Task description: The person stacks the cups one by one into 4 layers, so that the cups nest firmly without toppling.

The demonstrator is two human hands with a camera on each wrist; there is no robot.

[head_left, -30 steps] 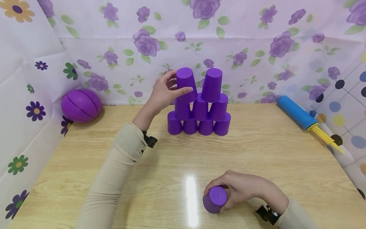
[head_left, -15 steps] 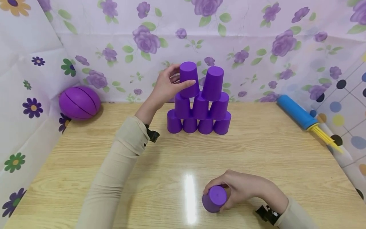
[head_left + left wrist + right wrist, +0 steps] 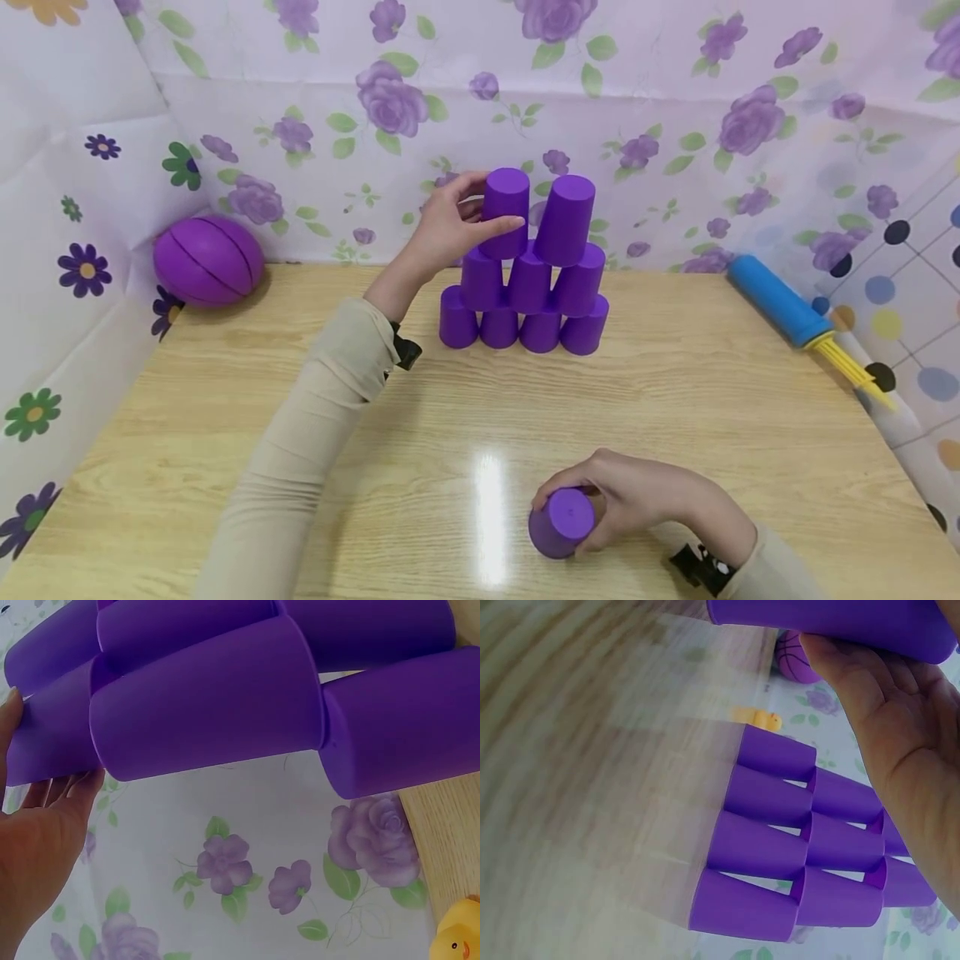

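Upside-down purple cups form a stack in tiers at the back of the table. My left hand (image 3: 450, 227) grips a cup (image 3: 507, 204) at the left of the top tier, thumb across its front and fingers behind. That cup's lower edge meets the cups of the middle row (image 3: 530, 283); another top cup (image 3: 567, 221) stands just to its right. Below lies the bottom row (image 3: 459, 318). Near the table's front, my right hand (image 3: 637, 496) holds a separate upside-down cup (image 3: 561, 523) from its right side. In the left wrist view, fingers (image 3: 71, 791) support the cup (image 3: 56, 724).
A purple ball (image 3: 208, 260) sits at the table's back left corner. On the right edge lies a blue and yellow hand pump (image 3: 780, 300). A yellow rubber duck (image 3: 759, 718) shows beyond the stack in the right wrist view. Flowered cloth (image 3: 315, 142) hangs behind the table (image 3: 675, 400).
My left hand has moved its cup to the right, lifting it a little and then lowering it onto the middle row, nearer the other top cup. The right hand keeps its hold in place.
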